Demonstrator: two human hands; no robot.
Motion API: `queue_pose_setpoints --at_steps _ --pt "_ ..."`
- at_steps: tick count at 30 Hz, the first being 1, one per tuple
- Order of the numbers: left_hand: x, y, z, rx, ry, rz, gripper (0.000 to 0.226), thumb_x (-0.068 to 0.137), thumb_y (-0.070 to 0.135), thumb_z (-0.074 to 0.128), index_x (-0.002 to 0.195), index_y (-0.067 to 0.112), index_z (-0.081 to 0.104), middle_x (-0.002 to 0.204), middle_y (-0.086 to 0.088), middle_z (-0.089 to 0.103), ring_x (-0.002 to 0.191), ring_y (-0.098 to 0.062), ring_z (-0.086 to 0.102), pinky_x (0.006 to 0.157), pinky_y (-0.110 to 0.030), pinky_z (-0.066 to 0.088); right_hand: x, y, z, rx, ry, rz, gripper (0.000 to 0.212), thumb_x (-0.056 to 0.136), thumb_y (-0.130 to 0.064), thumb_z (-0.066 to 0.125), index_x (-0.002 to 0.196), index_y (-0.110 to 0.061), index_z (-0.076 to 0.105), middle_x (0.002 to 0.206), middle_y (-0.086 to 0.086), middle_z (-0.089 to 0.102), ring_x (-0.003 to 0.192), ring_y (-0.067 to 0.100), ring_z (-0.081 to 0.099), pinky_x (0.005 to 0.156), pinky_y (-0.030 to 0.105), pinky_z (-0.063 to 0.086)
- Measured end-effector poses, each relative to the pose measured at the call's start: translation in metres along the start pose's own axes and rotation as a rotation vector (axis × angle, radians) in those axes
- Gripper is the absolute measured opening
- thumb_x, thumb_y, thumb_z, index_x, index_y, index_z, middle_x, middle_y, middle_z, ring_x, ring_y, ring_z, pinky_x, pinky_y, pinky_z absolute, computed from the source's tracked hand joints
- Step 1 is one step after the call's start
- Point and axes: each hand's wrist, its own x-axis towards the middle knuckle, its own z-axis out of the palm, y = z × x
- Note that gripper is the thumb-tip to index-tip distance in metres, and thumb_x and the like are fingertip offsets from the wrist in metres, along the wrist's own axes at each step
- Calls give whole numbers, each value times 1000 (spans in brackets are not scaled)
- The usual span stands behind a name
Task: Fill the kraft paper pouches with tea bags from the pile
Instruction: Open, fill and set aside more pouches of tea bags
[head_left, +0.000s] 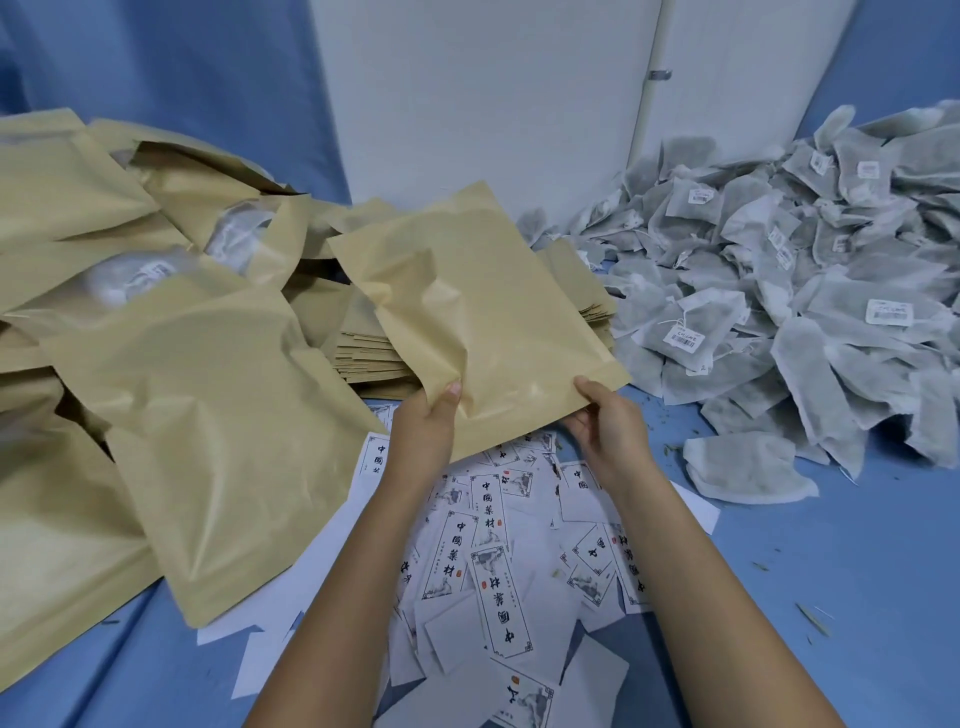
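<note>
Both hands (511, 423) grip pouch (478, 296) — lifted.

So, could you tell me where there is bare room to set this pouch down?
The widest bare patch is blue cloth at near right, between the white printed labels and the pile of grey mesh tea bags. A smaller strip lies near left, below the tan kraft paper pouches. Centre and far side are crowded.

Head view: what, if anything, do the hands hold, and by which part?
One kraft paper pouch, by its near edge: left hand at one corner, right hand at the other.
</note>
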Motion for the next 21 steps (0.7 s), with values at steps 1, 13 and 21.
queue_pose_setpoints --at_steps 1,13,21 --pt "0 2 -3 -9 -1 20 22 98 28 49 82 31 64 74 16 63 67 4 56 57 -5 39 1 -1 1 14 -5 -11 7 93 -5 53 97 -4 59 80 5 73 71 16 70 65 30 59" --pt "33 48 -113 -22 212 61 13 93 14 55 100 13 66 87 7 67 75 -3 60 56 -3 41 -7 7 115 -33 -129 50 36 92 8 48 127 13 41 121 27 55 92 37 60 48 27 56" --pt "25 51 -218 -80 339 -52 15 91 19 53 99 24 66 84 15 69 80 -4 66 62 -16 51 -40 66 213 36 -163 174 18 91 11 45 103 -2 48 95 13 56 55 17 59 39 20 48"
